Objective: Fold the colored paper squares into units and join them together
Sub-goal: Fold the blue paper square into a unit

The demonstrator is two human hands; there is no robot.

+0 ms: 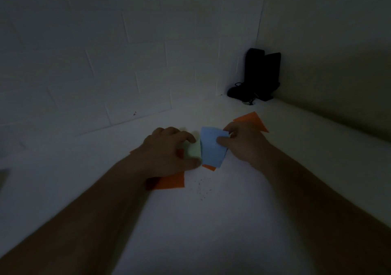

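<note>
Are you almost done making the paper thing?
Not yet. Nothing looks joined. The right hand pinches the blue paper, and the left hand holds the pale green paper beside it. It is too dark to tell how far these are folded. Orange paper under the left hand and another orange piece behind the right hand wait on the table.
</note>
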